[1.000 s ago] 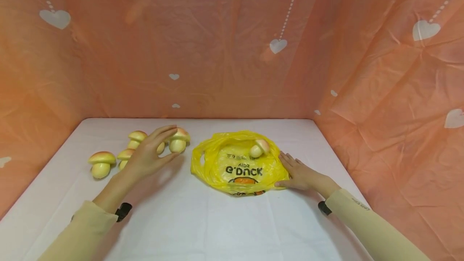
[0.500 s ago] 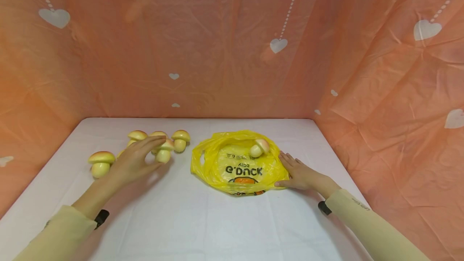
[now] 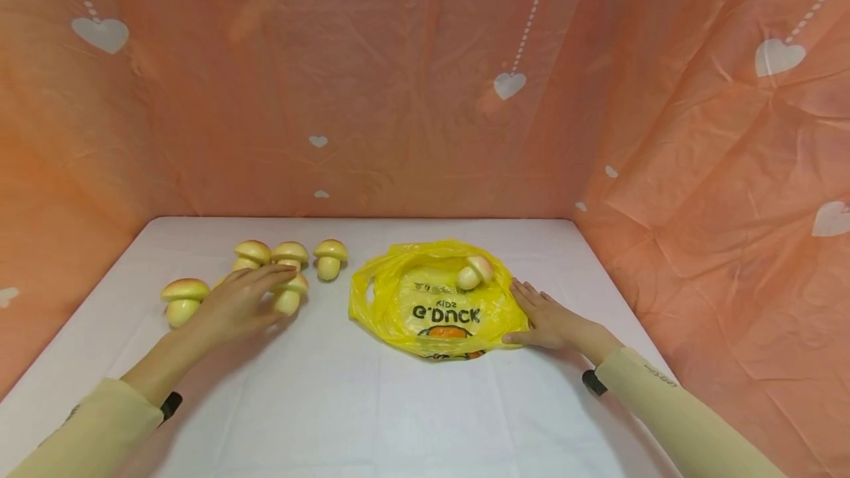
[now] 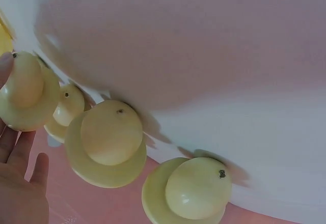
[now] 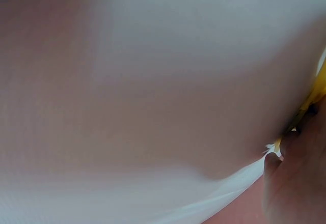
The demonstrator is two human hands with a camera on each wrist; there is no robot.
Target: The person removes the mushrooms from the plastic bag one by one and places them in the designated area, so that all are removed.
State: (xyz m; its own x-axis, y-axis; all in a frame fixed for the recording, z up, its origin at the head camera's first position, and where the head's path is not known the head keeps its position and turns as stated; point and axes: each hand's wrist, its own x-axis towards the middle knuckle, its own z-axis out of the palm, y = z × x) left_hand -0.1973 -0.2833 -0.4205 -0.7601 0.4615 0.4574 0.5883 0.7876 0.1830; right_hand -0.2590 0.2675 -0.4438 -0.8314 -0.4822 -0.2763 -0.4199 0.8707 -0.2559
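Observation:
My left hand (image 3: 232,310) pinches a pale yellow toy mushroom (image 3: 288,296) with a reddish-yellow cap, low over the white table. In the left wrist view, the thumb is on the stem end of this mushroom (image 4: 24,89) and the fingers lie against its cap. My right hand (image 3: 553,320) rests with extended fingers on the right edge of a yellow plastic bag (image 3: 385,330). Another toy mushroom (image 3: 474,273) lies on the bag, tilted. The right wrist view catches only part of the right hand (image 5: 300,178) and a bit of yellow bag.
Around the left hand stand more toy mushrooms: one at far left (image 3: 184,302), two behind the hand, including a back-left mushroom (image 3: 251,253), and one nearer the bag (image 3: 329,260). Another is mostly hidden by the hand. An orange curtain (image 3: 425,94) with hearts surrounds the table (image 3: 425,419).
My left hand has moved left and toward me, bringing the pinched mushroom along, away from the one nearest the bag. The right hand and the bag have stayed put.

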